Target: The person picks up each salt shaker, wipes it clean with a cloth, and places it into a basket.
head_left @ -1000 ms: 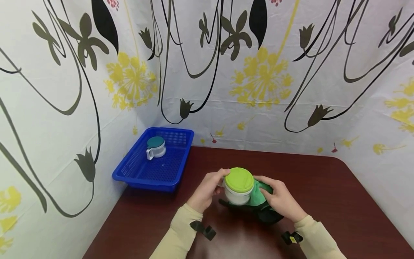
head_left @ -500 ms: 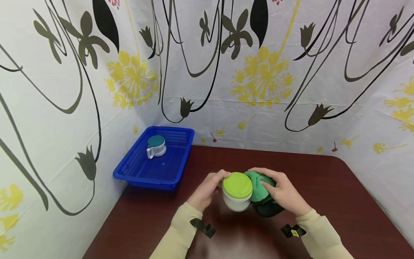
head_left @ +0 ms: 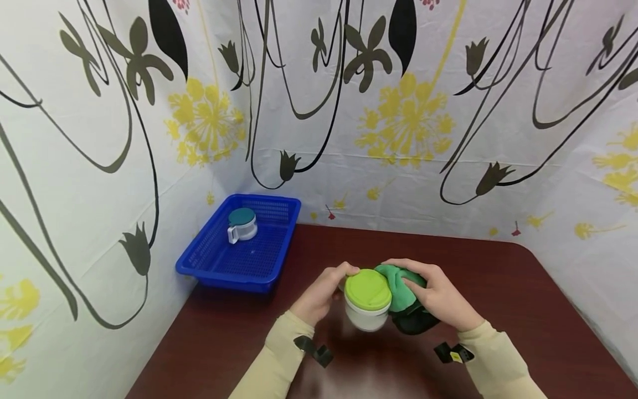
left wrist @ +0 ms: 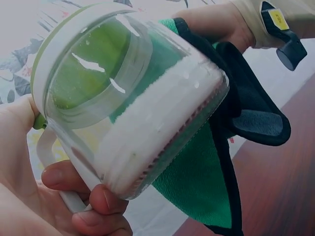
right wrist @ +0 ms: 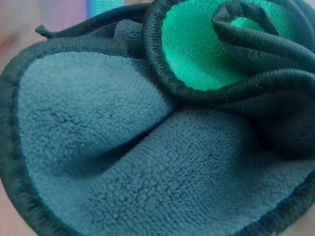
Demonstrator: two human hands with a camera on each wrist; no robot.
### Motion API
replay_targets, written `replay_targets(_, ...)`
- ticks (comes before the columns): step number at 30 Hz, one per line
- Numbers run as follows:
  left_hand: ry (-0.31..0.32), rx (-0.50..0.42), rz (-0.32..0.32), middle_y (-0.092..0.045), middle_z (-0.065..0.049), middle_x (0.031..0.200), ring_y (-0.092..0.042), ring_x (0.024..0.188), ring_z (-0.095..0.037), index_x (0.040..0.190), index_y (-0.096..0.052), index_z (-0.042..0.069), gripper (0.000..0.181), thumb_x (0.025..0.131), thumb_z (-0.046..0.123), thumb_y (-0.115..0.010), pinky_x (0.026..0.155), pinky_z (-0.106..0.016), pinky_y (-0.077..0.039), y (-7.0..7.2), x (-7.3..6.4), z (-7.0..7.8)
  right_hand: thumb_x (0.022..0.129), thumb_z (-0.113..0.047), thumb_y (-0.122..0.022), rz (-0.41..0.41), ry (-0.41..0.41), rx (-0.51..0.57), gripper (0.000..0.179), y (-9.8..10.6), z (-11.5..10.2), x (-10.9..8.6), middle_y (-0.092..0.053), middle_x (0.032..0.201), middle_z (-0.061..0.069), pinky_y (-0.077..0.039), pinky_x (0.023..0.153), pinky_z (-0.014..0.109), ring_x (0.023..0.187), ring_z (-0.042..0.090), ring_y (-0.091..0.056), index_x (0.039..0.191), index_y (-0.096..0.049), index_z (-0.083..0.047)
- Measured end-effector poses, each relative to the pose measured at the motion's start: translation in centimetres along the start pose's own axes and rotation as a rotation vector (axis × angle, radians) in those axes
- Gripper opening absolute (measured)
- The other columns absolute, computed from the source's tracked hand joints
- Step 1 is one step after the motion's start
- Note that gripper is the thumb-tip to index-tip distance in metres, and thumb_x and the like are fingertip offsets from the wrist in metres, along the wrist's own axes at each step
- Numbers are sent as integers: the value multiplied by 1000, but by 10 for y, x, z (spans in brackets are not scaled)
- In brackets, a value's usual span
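A clear seasoning jar (head_left: 366,320) with a lime-green lid (head_left: 368,289) and white contents is held off the table at the centre of the head view. My left hand (head_left: 321,293) grips it by its side handle (left wrist: 47,150), fingers curled through, thumb up at the lid. The left wrist view shows the jar tilted, white grains banked toward its base. My right hand (head_left: 438,295) holds a bunched green cloth (head_left: 401,289) with dark edging against the jar's right side. Folds of this cloth fill the right wrist view, hiding the right fingers there.
A blue plastic basket (head_left: 230,281) stands at the back left of the dark red table (head_left: 478,271). Inside it sits another jar (head_left: 243,226) with a teal lid and a handle. Patterned white curtains (head_left: 319,133) enclose the back and sides.
The jar has come slightly toward me, its lid tipping more into view. My right hand has gathered the cloth, which earlier spread under the jar, up against its side.
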State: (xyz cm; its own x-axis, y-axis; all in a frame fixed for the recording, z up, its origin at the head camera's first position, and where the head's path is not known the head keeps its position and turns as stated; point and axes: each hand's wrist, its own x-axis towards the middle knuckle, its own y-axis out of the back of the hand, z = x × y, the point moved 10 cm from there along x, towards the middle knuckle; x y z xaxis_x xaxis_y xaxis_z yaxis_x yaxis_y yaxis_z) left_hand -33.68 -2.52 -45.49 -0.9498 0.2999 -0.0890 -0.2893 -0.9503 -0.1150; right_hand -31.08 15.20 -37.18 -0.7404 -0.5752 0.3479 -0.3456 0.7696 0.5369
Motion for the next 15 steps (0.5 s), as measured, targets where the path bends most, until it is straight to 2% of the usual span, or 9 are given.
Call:
replay_targets(5, -3, -21, -8, -58, 2, 83, -48, 74, -16, 87, -75, 17, 27, 84, 42, -67, 59, -29, -31, -3, 0, 5, 104, -14, -57, -16, -17, 4, 36, -4, 12, -3, -62, 134, -2, -55, 87, 33, 116, 19, -61, 139, -59, -22)
replay_targets(11, -10, -34, -48, -56, 3, 81, -47, 75, -16, 81, -72, 18, 26, 85, 42, -65, 61, -31, -30, -7, 1, 8, 103, -19, -60, -90, -92, -88, 34, -22, 43, -11, -62, 132, -8, -52, 94, 34, 122, 15, -59, 136, -60, -29)
replay_targets(13, -7, -25, -74, -57, 4, 78, -48, 75, -15, 80, -72, 18, 26, 85, 43, -65, 62, -31, -30, -10, 1, 8, 102, -16, -61, -84, -106, -107, 35, -23, 49, -14, -63, 130, -9, -53, 94, 35, 121, 15, -59, 134, -62, -29)
replay_targets(15, -11, -16, -92, -57, 4, 76, -49, 73, -15, 79, -72, 18, 27, 85, 43, -65, 61, -29, -31, -12, 1, 9, 100, -12, -63, -42, -111, -144, 36, -19, 50, -14, -64, 129, -8, -54, 90, 34, 119, 15, -60, 132, -63, -28)
